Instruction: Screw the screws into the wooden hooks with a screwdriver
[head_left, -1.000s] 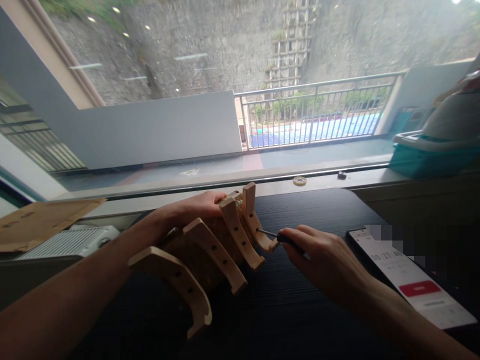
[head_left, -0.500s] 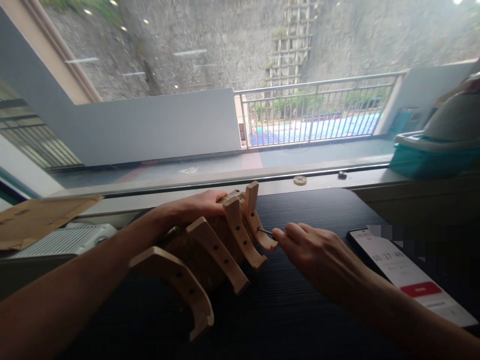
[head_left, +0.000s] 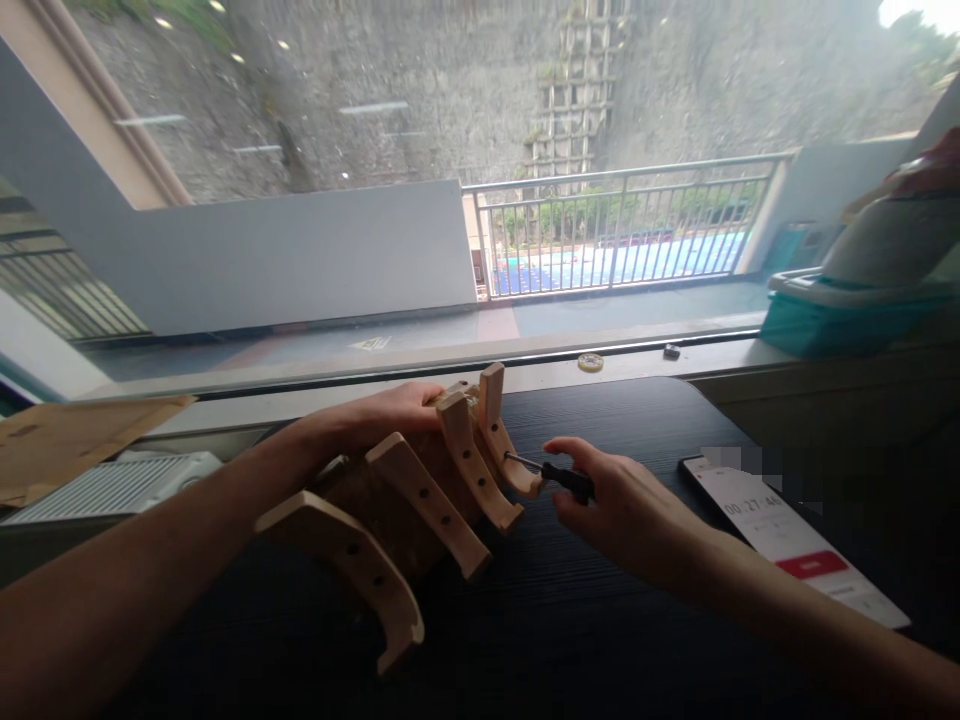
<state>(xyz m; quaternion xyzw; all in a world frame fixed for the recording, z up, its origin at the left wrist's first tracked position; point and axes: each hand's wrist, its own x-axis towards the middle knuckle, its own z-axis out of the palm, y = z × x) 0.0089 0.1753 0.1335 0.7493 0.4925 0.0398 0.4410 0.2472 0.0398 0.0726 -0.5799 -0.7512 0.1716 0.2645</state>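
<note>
A wooden rack, with several curved wooden hooks [head_left: 430, 505] in a row on a darker brown board, is tilted on its side on the black table. My left hand [head_left: 409, 405] grips the far upper edge of its board; the fingertips are hidden behind the hooks. In my right hand [head_left: 611, 500] is a screwdriver [head_left: 564, 479] with a black handle. Its metal tip reaches the lower hole of the farthest hook. My index finger and thumb are spread around the handle, whose rear end is in the palm.
A phone [head_left: 814, 565] showing a timer lies right of my right forearm on the table [head_left: 637, 410]. On the windowsill are a roll of tape [head_left: 590, 362], a small dark object [head_left: 671, 351] and a teal bin [head_left: 832, 325]. Brown cardboard [head_left: 82, 440] rests on a white radiator [head_left: 120, 487] at left.
My right-hand fingers have loosened and spread, uncovering the black screwdriver handle that was hidden in the closed hand. The tip stays at the same hook. The view has shifted slightly.
</note>
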